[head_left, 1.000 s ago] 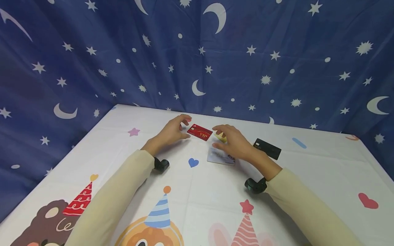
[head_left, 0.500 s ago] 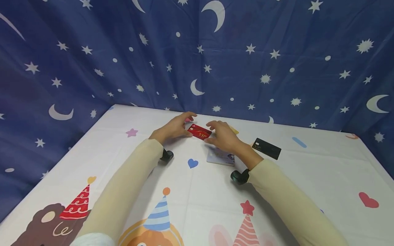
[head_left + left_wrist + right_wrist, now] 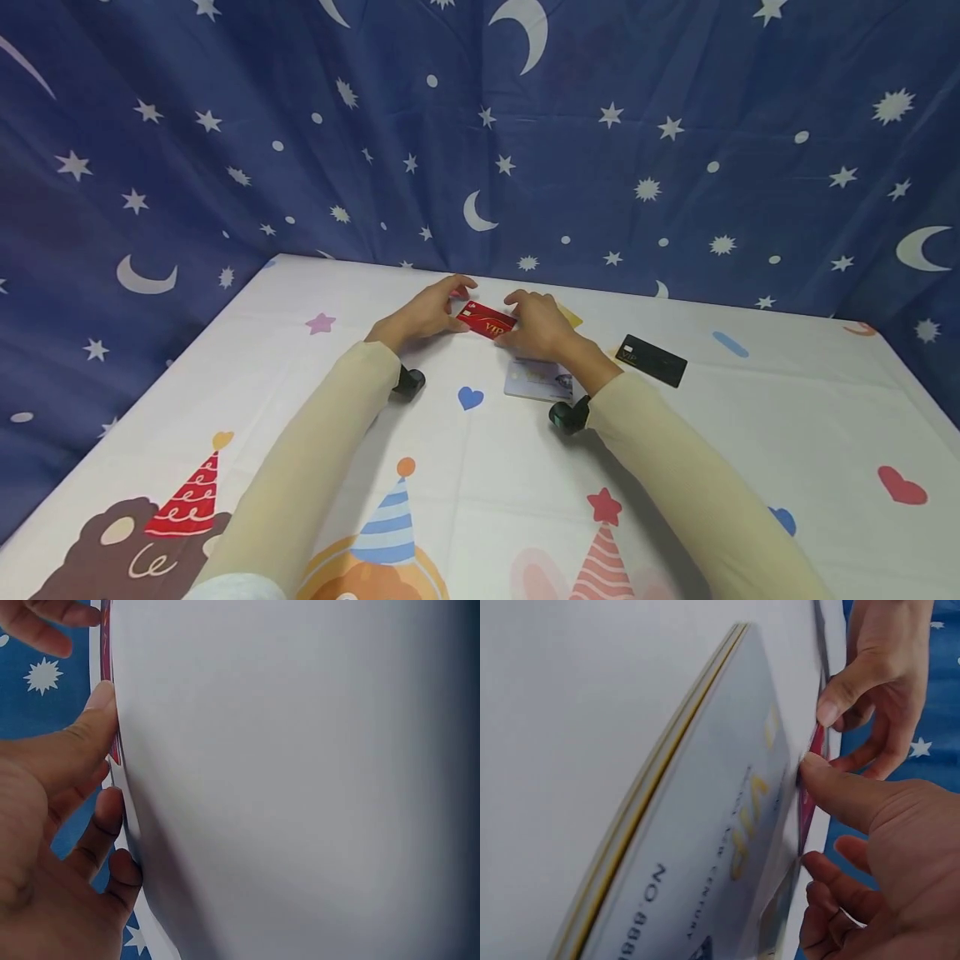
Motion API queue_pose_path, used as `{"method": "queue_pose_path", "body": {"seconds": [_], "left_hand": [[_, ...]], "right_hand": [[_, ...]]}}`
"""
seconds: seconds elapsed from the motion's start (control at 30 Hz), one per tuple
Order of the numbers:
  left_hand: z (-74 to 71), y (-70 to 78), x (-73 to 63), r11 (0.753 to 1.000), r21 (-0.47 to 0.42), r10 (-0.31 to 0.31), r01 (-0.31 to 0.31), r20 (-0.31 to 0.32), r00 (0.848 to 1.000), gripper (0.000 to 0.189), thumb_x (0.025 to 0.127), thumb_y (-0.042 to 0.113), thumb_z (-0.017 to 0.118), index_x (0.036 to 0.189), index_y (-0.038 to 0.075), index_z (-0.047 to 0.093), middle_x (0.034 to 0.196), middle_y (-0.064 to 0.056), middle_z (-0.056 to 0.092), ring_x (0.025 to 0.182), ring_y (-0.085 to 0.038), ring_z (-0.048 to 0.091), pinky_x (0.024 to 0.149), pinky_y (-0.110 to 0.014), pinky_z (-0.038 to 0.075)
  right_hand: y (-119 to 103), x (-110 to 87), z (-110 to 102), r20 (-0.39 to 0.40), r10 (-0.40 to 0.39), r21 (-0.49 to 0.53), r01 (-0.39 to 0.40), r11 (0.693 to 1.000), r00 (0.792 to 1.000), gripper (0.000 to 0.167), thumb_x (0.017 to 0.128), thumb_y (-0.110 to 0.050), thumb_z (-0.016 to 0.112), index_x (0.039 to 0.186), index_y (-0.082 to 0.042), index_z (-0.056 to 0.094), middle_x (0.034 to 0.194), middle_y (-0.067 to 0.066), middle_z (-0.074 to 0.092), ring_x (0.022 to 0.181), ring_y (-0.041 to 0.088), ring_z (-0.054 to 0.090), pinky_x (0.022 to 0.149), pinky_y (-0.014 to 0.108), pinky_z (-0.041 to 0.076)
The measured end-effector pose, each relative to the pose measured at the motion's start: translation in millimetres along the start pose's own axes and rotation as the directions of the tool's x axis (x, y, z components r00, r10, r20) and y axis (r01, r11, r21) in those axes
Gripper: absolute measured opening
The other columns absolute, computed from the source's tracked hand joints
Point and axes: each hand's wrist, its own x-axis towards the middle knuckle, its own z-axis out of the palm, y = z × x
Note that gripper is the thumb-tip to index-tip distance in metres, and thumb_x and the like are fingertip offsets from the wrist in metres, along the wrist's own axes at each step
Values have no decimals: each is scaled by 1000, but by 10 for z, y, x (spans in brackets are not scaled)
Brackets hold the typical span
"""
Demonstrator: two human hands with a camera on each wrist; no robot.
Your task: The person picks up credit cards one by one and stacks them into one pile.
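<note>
A red VIP card (image 3: 486, 320) lies on the white tablecloth (image 3: 420, 417) between my two hands. At its left end, my left hand (image 3: 423, 313) curls round it, with the thumb (image 3: 101, 712) on the near edge and the fingers to the far side. My right hand (image 3: 542, 327) holds the right end the same way, its thumb (image 3: 815, 769) against the near edge. Just below the right hand sits a small stack topped by a silver VIP card (image 3: 534, 379); the stack's edge shows a yellow layer in the right wrist view.
Part of a yellow piece (image 3: 570, 315) shows behind the right hand. To the right lies a black VIP card (image 3: 651, 360). A blue curtain (image 3: 570, 150) with moons and stars hangs at the table's far edge. Black wrist cameras (image 3: 567, 415) sit under both wrists.
Both hands have moved inward to the red card's ends, the right hand leftward from above the silver card. The red card has stayed about where it was.
</note>
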Motion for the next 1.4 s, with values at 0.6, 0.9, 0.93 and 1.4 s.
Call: {"method": "queue_pose_path", "body": {"seconds": [0.6,0.9,0.93,1.4], "left_hand": [[23,-35,12,1000,25,15,-15,-6,1000,72,83,6,74,143,15,37,133,-10,49,100,-26,49,86,-36,42],[13,-45,5,999,37,40,-39,-19,999,71,82,5,75,142,16,39,131,-8,51,91,-23,49,77,-31,42],[10,-48,-1,998,37,52,-51,-27,998,71,81,5,75,142,15,40,130,-8,52,88,-22,49,75,-31,41],[-72,-136,-65,991,24,134,-132,-73,988,69,77,10,80,138,16,48,120,-5,55,77,-20,47,68,-30,41]], "right_hand": [[-9,45,52,28,35,28,-36,999,999,72,79,-24,78,140,-13,42,122,14,56,114,30,43,95,48,39],[-21,39,49,15,18,26,-19,999,1000,73,78,-24,78,141,-13,41,122,14,54,113,31,43,96,50,35],[-23,37,48,15,16,23,-16,1000,1000,73,79,-24,78,141,-13,42,122,14,54,113,31,43,96,50,35],[7,40,68,23,-3,-5,3,1000,1000,75,78,-29,79,140,-10,43,125,13,54,115,30,43,96,51,36]]}}
